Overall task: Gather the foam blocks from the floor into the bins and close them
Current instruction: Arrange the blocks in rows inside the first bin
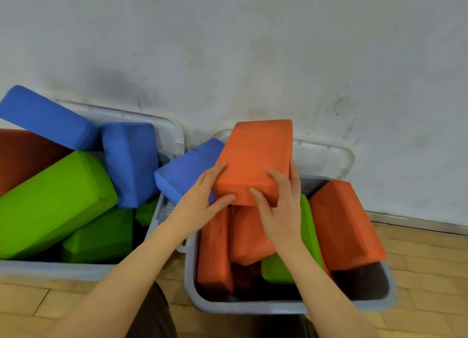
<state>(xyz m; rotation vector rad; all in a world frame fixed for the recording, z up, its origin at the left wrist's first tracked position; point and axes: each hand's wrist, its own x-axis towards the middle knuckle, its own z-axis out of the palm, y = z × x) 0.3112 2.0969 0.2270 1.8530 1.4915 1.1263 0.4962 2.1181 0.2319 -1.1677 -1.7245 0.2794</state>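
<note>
An orange foam block (255, 157) is held over the right grey bin (283, 307). My left hand (205, 198) grips its near left corner and my right hand (281, 206) grips its near right end, fingers curled on top. Beneath it the right bin holds several orange blocks (347, 223), a green block (278, 269) and a blue block (184, 173) leaning over its left rim. The left grey bin (63, 269) is heaped with green blocks (53, 201), blue blocks (129, 160) and a dark orange one (22, 152).
Both bins stand on a wooden floor (425, 274) against a scuffed white wall (253, 46). Their pale lids (326, 157) stand open, leaning back on the wall. My dark trouser leg (154, 317) is between the bins at the bottom edge.
</note>
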